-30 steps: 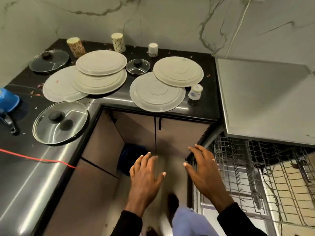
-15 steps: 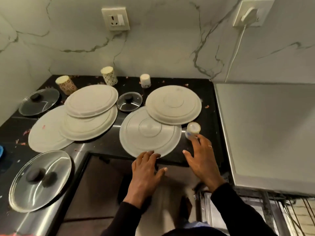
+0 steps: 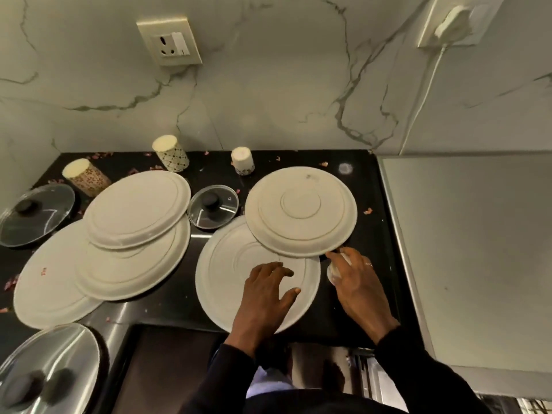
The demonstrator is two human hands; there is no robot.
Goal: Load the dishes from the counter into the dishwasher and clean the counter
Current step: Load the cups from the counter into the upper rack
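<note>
Cream plates lie upside down on the black counter [image 3: 370, 204]. My left hand [image 3: 263, 297] rests with spread fingers on the near plate [image 3: 227, 273], which is partly under a second plate [image 3: 301, 210]. To its right my right hand [image 3: 355, 285] closes around a small white cup [image 3: 334, 271], mostly hidden by the fingers. Three overlapping plates [image 3: 134, 234] sit on the left. Upturned cups stand at the back: two patterned cups [image 3: 171, 153] [image 3: 85, 176] and a small white cup [image 3: 242, 160].
Glass lids lie on the counter: a small glass lid [image 3: 213, 206] between the plate groups, one at far left [image 3: 33, 215], a large lid at bottom left [image 3: 44, 372]. Pink crumbs dot the counter. The dishwasher's grey top [image 3: 478, 249] fills the right. A wall socket [image 3: 168, 40] is above.
Both hands rose from the dishwasher rack to the counter. My left hand moved onto the near plate and my right hand closed around the small white cup.
</note>
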